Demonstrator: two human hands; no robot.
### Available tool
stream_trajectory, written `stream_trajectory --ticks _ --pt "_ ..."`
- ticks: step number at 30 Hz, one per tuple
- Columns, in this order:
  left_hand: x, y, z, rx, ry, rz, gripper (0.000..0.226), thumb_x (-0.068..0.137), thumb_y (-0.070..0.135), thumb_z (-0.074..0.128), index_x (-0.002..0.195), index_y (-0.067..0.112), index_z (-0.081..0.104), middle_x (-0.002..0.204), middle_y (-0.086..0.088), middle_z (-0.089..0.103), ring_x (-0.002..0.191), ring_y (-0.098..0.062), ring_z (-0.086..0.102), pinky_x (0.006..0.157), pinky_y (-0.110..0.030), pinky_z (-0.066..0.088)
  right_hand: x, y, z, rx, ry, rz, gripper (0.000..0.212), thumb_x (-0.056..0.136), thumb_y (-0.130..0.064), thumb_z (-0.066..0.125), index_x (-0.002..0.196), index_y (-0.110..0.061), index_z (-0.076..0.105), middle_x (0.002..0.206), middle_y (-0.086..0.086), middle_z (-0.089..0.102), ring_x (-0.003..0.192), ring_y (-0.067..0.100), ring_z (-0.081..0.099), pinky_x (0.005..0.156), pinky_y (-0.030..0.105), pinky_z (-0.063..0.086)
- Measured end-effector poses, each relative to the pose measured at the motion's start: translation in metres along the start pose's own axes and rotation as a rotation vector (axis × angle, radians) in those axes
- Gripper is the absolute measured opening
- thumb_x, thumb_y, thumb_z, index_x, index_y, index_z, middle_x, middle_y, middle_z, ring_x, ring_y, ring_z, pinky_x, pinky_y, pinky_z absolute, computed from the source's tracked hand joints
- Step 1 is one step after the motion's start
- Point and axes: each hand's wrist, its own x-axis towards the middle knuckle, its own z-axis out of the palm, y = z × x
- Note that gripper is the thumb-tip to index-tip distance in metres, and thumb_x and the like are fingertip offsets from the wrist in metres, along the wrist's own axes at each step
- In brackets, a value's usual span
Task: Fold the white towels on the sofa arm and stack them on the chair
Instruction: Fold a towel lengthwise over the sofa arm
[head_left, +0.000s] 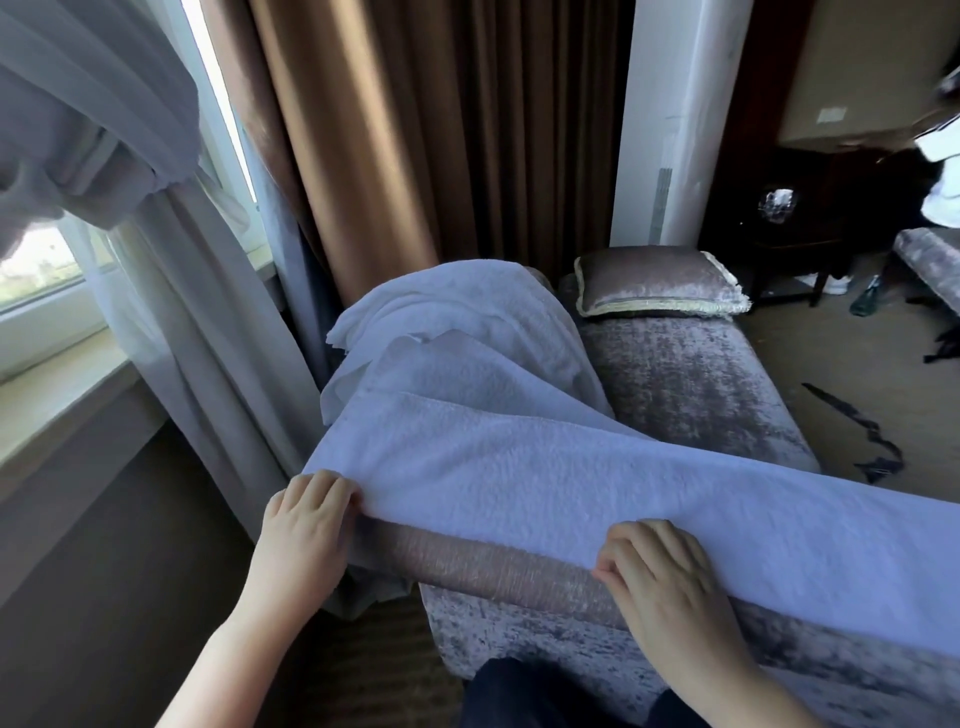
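- The left hand (306, 525) pinches the near-left corner of the towel (545, 467), fingers curled over the hem.
- The right hand (662, 577) grips the same near edge further along, fingers curled under.
- The towel lies flat on the sofa arm (493, 569) and spreads away from both hands. Its long axis runs left to right and leaves the view on the right, so only the left hand is at an end.
- It is white, thick terry, with few wrinkles.
- Behind it, a heap of towels (467, 322) lies crumpled on the arm.
- Further back are a cushion (660, 283) and a brown curtain (363, 130).
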Motion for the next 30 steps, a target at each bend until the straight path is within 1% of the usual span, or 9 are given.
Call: stream_trajectory --ticks 5,10,15,19,23,25,26,28,30 --pt "0.025 0.014 -0.013 -0.077 0.008 -0.009 0.034 0.087 0.035 0.042 0.103 0.017 0.065 0.103 0.002 0.062 0.091 -0.025 0.057 0.077 -0.041 0.047 0.016 0.011 -0.005 -0.004 -0.029 0.035 0.031 0.088 -0.041 0.049 0.106 -0.020 0.063 0.100 -0.005 0.060 0.091 0.018 0.055 0.079 0.031 0.038" --pt "0.043 0.027 0.016 -0.117 -0.023 0.019 0.039 0.090 0.035 0.043 0.111 0.012 0.067 0.113 -0.003 0.064 0.099 -0.029 0.059 0.087 -0.038 0.045 0.019 0.010 0.002 -0.010 -0.070 0.046 0.021 0.087 -0.038 0.048 0.083 -0.023 0.061 0.082 -0.010 0.054 0.075 0.016 0.052 0.069 0.030 0.034" --pt "0.086 0.026 0.010 -0.169 0.026 -0.123 0.014 0.092 0.014 0.059 0.105 0.013 0.065 0.095 0.000 0.066 0.082 -0.028 0.062 0.068 -0.034 0.044 0.052 0.025 -0.015 0.122 -0.063 0.017 0.022 0.090 -0.039 0.050 0.078 -0.025 0.061 0.075 -0.014 0.055 0.070 0.010 0.051 0.066 0.025 0.032" --pt "0.153 0.029 0.004 -0.225 0.076 -0.163 0.033 0.088 0.017 0.068 0.120 0.012 0.059 0.111 -0.006 0.060 0.088 -0.029 0.061 0.069 -0.042 0.051 0.136 0.054 -0.008 0.134 0.000 0.086 0.016 0.091 -0.021 0.049 0.082 -0.019 0.061 0.076 -0.007 0.057 0.074 0.020 0.054 0.065 0.034 0.040" --pt "0.205 0.028 0.021 -0.070 -0.173 -0.149 0.028 0.093 0.020 0.063 0.120 0.019 0.064 0.124 -0.002 0.053 0.089 -0.028 0.063 0.066 -0.042 0.054 0.194 0.092 0.044 0.018 -0.568 0.266 0.027 0.096 -0.024 0.054 0.122 -0.018 0.053 0.119 0.002 0.059 0.114 0.026 0.050 0.088 0.038 0.042" --pt "0.222 0.023 0.030 -0.079 -0.251 -0.183 0.016 0.096 0.016 0.055 0.103 0.019 0.069 0.108 0.002 0.065 0.084 -0.022 0.065 0.069 -0.040 0.054 0.189 0.106 0.072 -0.062 -0.843 0.325 0.025 0.096 -0.032 0.055 0.118 -0.020 0.052 0.118 0.005 0.057 0.117 0.027 0.050 0.090 0.038 0.041" --pt "0.229 0.020 0.033 -0.152 -0.231 -0.234 0.018 0.096 0.012 0.052 0.095 0.019 0.068 0.094 0.002 0.070 0.078 -0.018 0.066 0.069 -0.037 0.054 0.181 0.111 0.081 -0.053 -0.851 0.353 0.012 0.096 -0.033 0.054 0.103 -0.023 0.055 0.109 0.006 0.058 0.113 0.027 0.053 0.085 0.035 0.041" --pt "0.243 0.017 0.035 -0.355 -0.148 -0.381 0.021 0.095 0.007 0.048 0.087 0.016 0.065 0.072 0.004 0.071 0.071 -0.012 0.067 0.062 -0.030 0.051 0.173 0.122 0.092 0.061 -0.702 0.473 0.019 0.096 -0.030 0.054 0.079 -0.023 0.050 0.093 0.004 0.057 0.097 0.027 0.058 0.071 0.030 0.037" --pt "0.251 0.015 0.038 -0.462 -0.119 -0.487 0.020 0.095 0.006 0.047 0.091 0.012 0.067 0.071 0.005 0.071 0.078 -0.013 0.066 0.061 -0.026 0.048 0.175 0.132 0.095 0.104 -0.491 0.545 0.018 0.097 -0.030 0.054 0.082 -0.020 0.055 0.088 0.006 0.058 0.088 0.026 0.056 0.064 0.031 0.033"
